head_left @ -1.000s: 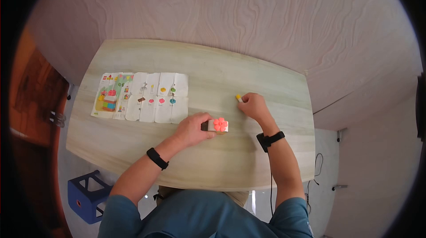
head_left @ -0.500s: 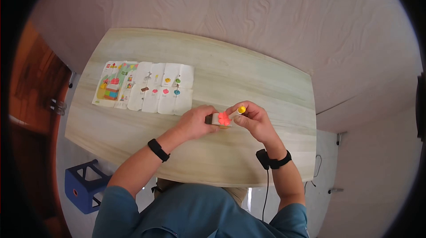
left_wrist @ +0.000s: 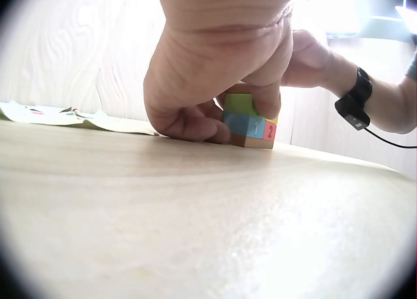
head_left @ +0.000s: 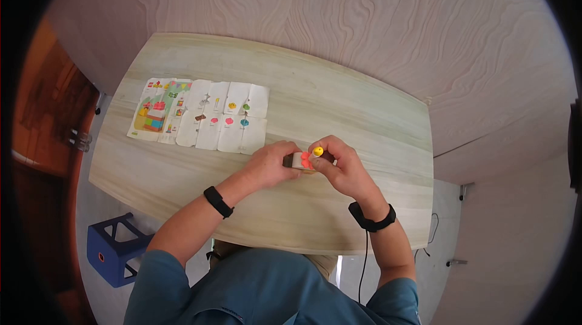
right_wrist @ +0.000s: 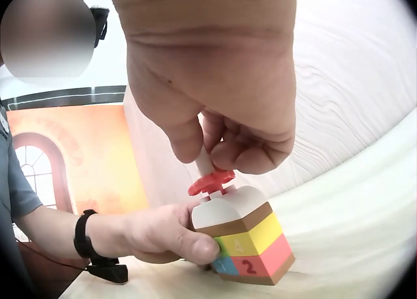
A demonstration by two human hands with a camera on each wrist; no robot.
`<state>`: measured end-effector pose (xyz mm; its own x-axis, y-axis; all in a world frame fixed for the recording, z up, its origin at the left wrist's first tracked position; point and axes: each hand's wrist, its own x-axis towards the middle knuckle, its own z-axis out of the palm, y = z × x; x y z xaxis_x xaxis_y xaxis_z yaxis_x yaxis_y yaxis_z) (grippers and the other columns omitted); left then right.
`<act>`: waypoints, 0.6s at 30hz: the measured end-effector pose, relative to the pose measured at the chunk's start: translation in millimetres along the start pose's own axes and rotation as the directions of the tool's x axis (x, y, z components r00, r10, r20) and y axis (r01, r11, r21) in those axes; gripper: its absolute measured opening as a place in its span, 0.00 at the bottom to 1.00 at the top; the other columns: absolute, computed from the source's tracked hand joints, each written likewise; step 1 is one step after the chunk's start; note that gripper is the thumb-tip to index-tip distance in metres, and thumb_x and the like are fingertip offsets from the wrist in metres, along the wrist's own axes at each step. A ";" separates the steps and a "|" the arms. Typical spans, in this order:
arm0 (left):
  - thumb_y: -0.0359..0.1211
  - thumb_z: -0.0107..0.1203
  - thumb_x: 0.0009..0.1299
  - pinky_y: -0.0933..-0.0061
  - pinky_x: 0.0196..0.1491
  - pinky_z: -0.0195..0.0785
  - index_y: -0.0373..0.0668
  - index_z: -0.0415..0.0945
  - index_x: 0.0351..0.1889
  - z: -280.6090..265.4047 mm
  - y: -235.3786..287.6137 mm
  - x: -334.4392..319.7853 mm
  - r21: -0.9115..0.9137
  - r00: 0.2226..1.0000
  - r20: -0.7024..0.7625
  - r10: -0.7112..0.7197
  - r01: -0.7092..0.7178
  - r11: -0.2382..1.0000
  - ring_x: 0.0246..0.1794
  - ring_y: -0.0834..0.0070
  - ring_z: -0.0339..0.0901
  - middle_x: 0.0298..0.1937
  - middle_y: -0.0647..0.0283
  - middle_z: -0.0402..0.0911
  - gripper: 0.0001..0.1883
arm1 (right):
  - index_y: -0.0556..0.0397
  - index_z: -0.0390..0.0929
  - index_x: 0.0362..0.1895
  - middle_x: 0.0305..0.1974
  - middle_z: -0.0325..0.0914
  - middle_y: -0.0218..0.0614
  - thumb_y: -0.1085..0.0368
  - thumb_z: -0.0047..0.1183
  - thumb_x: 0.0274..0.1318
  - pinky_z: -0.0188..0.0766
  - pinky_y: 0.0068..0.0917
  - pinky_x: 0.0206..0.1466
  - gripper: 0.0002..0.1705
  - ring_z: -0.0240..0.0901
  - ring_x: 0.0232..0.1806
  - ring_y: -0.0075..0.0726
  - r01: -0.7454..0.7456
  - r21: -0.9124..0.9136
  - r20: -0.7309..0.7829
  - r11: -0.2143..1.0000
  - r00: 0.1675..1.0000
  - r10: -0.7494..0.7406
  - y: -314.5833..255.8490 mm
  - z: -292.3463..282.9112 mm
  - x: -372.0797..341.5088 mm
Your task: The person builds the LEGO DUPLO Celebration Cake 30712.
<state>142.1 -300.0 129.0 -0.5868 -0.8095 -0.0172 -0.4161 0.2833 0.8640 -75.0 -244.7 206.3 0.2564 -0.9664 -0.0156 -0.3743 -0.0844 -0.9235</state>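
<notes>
Plainly, the right grip (head_left: 342, 167) pinches a smooth white cylinder (right_wrist: 204, 162).

blue stool (head_left: 109, 261): on floor (head_left: 445, 222), near table (head_left: 345, 95) | creased printed sheet (head_left: 209, 125): on table

The sheet (head_left: 200, 116) lies on the table (head_left: 351, 101), left of the blocks (right_wrist: 253, 243).
</notes>
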 end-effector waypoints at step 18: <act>0.39 0.74 0.57 0.56 0.43 0.73 0.42 0.80 0.44 -14.2 15.6 27.5 0.262 0.999 -0.051 0.005 0.008 0.965 0.42 0.54 0.83 0.39 0.58 0.85 0.20 | 0.59 0.81 0.58 0.44 0.79 0.28 0.69 0.65 0.62 0.74 0.23 0.42 0.20 0.72 0.36 0.20 -0.228 -0.128 -0.224 0.965 0.955 0.196 94.7 -31.2 -17.3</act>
<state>129.3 -325.2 149.1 -0.5531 -0.8330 0.0128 -0.5883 0.4013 0.7020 -142.7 -243.5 131.1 -0.0279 -0.9936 -0.1097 -0.5338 0.1076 -0.8387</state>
